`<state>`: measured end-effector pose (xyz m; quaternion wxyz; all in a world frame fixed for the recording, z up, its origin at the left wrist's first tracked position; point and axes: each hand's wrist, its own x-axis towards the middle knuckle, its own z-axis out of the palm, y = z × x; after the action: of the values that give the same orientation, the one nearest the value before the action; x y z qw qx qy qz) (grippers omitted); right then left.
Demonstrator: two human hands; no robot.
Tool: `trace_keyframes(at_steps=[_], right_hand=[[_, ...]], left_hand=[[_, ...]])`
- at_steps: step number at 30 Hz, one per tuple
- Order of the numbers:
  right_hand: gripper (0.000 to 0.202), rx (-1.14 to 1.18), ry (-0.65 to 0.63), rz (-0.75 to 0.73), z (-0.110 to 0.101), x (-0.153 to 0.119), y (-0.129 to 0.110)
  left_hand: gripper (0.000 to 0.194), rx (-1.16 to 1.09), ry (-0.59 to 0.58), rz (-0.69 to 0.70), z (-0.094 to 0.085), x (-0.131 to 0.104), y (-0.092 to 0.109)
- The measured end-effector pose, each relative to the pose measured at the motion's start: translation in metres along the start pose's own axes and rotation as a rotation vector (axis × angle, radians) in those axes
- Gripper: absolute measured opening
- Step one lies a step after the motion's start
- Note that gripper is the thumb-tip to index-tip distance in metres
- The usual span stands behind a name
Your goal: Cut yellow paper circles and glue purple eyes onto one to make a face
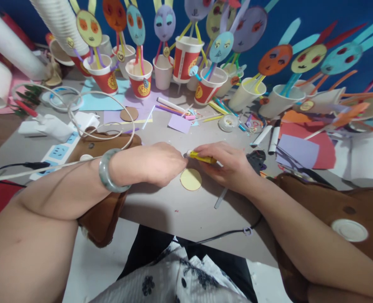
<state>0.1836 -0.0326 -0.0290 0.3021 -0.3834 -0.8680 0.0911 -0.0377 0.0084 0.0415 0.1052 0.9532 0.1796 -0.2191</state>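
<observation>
My right hand point(227, 162) is wrapped round a short yellow tube with a pale tip point(202, 157), which points left. The tip reaches close to the fingers of my left hand point(165, 163). Those fingers are curled and pressed together, and what they pinch, if anything, is hidden. Just below the two hands a pale yellow paper disc point(191, 179) lies flat on the table. A thin grey strip point(220, 198) rests near my right wrist.
Red and white paper cups point(139, 78) holding paper-faced figures line the back. To the left are a power strip point(59, 150) and a looped white cable point(132, 122). Paper scraps point(180, 123), markers point(273, 138) and a small clear dish point(228, 122) lie beyond my hands. Brown cushions point(347, 210) flank the arms.
</observation>
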Motion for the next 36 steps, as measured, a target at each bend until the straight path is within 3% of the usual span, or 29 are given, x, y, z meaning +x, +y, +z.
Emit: trace_keyframes(at_steps=[8,16,24,30,36], right_hand=[[0.011,-0.009,-0.045,-0.09,0.004,0.003,0.0],[0.018,-0.039,-0.138,-0.147,-0.009,0.007,0.001],[0.017,-0.053,-0.056,-0.093,-0.01,0.002,0.006],[0.016,-0.039,-0.099,-0.139,-0.007,0.006,0.001],[0.016,-0.029,-0.116,-0.083,-0.013,0.004,0.003]], left_hand=[[0.041,-0.018,-0.045,-0.027,-0.001,0.002,0.0],[0.047,-0.057,-0.053,-0.046,-0.006,0.0,0.002],[0.049,-0.018,-0.03,-0.009,-0.002,0.001,-0.001],[0.042,-0.01,-0.05,-0.015,-0.003,0.001,0.001],[0.052,-0.033,-0.003,0.001,0.0,0.0,-0.001]])
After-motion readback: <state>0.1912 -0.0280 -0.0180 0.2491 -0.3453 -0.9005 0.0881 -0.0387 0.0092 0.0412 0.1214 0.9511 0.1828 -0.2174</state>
